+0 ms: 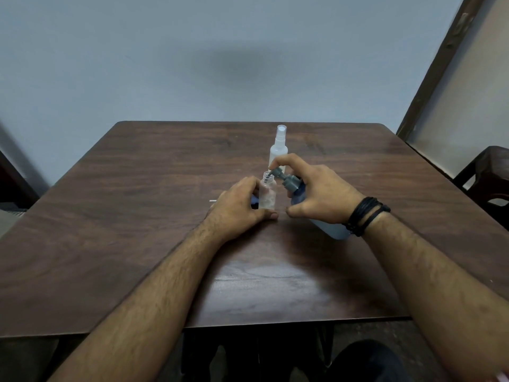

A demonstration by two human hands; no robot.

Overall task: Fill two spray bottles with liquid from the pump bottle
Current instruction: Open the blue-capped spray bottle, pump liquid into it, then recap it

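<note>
Left hand point(242, 206) grips the uncapped spray bottle point(267, 194) upright on the tabletop point(137, 216); right hand point(314, 194) clasps the tilted pump bottle point(330, 228), forefinger on its nozzle. No legible labels.

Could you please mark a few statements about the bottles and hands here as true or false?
1. The left hand holds the open bottle. True.
2. The pump bottle stands upright, untouched. False: the right hand grips it, tilted, with its spout at the open bottle's mouth.
3. A capped spray bottle stands behind the hands. True.
4. The open bottle has its sprayer on. False: its neck is bare.
5. The right wrist wears a watch. False: black bands.
</note>
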